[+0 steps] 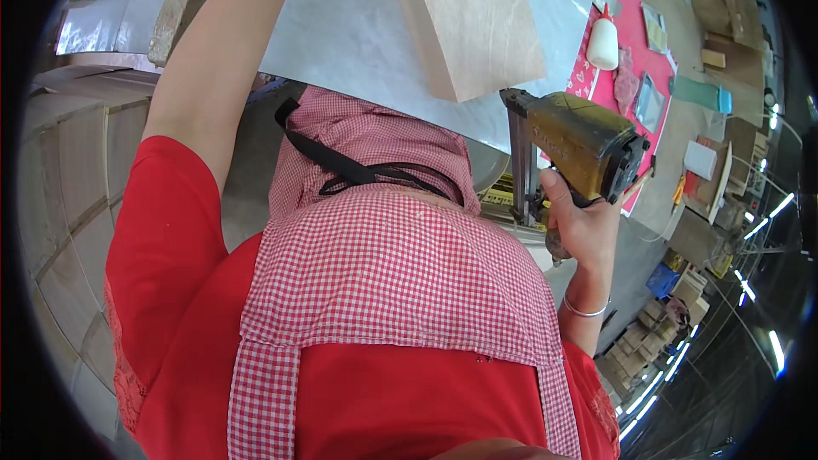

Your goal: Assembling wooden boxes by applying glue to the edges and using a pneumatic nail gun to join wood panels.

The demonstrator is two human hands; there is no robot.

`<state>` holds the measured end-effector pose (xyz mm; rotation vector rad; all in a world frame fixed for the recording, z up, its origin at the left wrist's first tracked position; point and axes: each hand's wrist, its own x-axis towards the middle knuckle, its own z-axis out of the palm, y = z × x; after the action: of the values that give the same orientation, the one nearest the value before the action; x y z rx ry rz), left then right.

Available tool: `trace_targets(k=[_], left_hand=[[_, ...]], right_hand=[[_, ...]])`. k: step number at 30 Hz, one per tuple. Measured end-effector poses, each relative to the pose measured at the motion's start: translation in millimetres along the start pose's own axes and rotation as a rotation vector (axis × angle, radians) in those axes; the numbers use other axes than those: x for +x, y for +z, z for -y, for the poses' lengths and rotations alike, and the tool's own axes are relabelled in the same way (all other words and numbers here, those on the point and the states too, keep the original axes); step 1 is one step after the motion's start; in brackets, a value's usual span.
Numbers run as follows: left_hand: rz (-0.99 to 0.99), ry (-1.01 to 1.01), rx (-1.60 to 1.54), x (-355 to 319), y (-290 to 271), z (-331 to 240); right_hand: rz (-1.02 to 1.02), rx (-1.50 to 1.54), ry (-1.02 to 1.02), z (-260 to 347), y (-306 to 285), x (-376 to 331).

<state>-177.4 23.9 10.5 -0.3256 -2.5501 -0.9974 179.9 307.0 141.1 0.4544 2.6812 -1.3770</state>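
My right hand point(588, 232) is wrapped round the grip of a yellow-brown and black nail gun point(579, 138). The gun's nose points left and touches or nearly touches the near corner of a pale wooden piece point(481, 25). This piece, perhaps a box or thick panel, rests on the grey metal-topped table point(341, 43) and runs out past the upper edge. My left arm point(217, 60) stretches forward along the table's left side; its hand lies beyond the top of the picture.
On the right, a pink sheet point(629, 68) bears a white glue bottle point(602, 41) with a red tip and a small clear packet. Stacked wooden boxes point(77, 196) stand close on my left. More cartons and boards point(652, 332) lie farther right.
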Motion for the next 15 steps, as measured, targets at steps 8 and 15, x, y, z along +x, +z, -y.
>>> trace_targets(k=[8,15], left_hand=[[0.044,-0.061,0.002,-3.0,-0.5,-0.4],[0.045,-0.098,0.007,-4.6,0.5,-4.5]], right_hand=[[0.081,-0.048,-0.036,22.4,-18.0,12.7],[0.149,-0.108,-0.029,26.5,-21.7,26.7]])
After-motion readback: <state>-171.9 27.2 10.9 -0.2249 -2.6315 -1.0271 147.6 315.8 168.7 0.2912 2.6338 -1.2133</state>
